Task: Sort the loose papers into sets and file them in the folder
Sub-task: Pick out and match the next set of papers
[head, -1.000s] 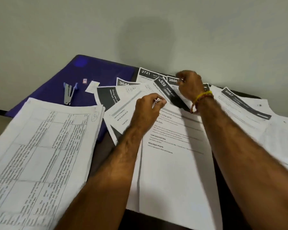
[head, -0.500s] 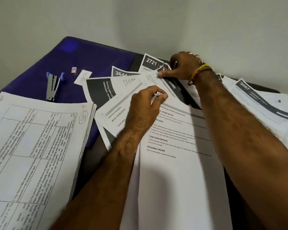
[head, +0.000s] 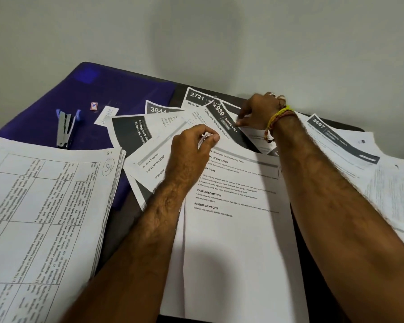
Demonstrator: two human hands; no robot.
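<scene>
Under the left hand (head: 191, 148), a white printed sheet (head: 238, 229) carries the headings "TASK GOAL", "TASK DESCRIPTION" and "REQUIRED PROPS". Just left of that hand, a tilted white sheet (head: 149, 164) reads "Cold Drink Preparation" and "INITIAL SCENE SETUP". At the right hand (head: 259, 110), a black-banded sheet (head: 226, 127) says "DINING AREA" and "Tablecloth Replacement". Beyond it lie black headers numbered "2721" (head: 197, 96) and "3644" (head: 157, 110); right of the wrist, "3667" (head: 318, 123). The gridded paper stack (head: 44, 206) far left bears a circled "S-1".

The small metal item (head: 204, 135) pinched in the left hand (head: 191, 148) is too hidden to identify. The table-printed stack (head: 44, 206) runs off the frame's left edge. Fine print there is blurred.
</scene>
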